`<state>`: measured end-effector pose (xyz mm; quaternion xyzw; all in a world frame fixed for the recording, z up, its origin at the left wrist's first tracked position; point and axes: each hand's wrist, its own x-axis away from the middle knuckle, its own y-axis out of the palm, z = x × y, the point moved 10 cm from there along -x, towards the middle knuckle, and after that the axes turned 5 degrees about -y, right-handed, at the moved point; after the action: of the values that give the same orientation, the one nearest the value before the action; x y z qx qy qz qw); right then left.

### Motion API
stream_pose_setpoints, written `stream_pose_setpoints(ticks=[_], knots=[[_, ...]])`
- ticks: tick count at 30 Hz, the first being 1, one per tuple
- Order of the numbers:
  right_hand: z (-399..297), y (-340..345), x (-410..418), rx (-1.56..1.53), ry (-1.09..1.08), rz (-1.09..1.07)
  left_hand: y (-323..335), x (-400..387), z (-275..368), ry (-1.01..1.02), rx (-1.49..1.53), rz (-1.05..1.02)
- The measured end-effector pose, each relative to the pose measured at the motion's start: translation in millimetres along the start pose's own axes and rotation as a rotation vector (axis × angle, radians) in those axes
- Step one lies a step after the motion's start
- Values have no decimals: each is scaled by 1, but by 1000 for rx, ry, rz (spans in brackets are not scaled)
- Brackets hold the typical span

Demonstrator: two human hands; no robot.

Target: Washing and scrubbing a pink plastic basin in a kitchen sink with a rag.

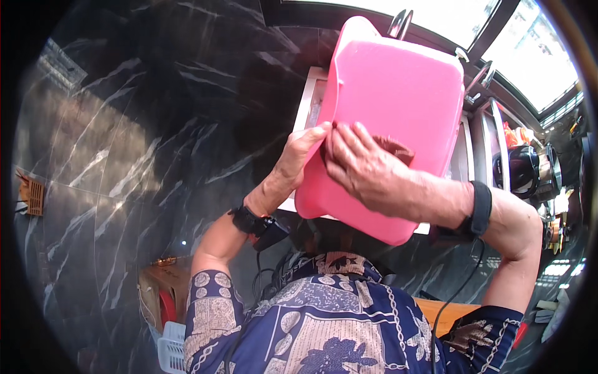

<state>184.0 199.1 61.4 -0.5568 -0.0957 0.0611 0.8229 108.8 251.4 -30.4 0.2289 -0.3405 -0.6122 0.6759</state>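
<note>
A pink plastic tub [397,89] is tilted up over a white-rimmed sink [303,105], its outer surface facing me. At its left rim, my left hand [295,152] grips the edge with the thumb on the near side. My right hand [362,163] lies flat across the tub near that same rim, holding a brown cloth [397,148] against the plastic. Part of the cloth sticks out beyond the hand; the rest is hidden under the palm and fingers. The tub covers most of the sink.
Behind the tub rises a chrome faucet [400,24], below a window; another faucet [486,75] is to its right. A black glossy appliance or pot [516,170] stands on the right-hand counter. At lower left are a cardboard box [152,285] and a white plastic basket [172,346].
</note>
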Motion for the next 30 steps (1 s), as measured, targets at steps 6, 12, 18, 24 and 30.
stream_pose_setpoints(ticks=[6, 12, 18, 24, 30], knots=[[-84, 15, 5, -67, -182, -148, 0, 2, 2, 35, -267, 77], [-110, 7, 43, 60, -249, -224, 3, 8, 3, 29, -322, 64], [-72, -40, 128, -109, 7, 150, -2, 15, 16, 79, -374, 113], [3, -20, 211, -1039, 618, 876, 1, 33, 23, 90, -542, 172], [54, 147, 359, -1443, 1317, 1580, 24, 41, 39, 72, -588, 186]])
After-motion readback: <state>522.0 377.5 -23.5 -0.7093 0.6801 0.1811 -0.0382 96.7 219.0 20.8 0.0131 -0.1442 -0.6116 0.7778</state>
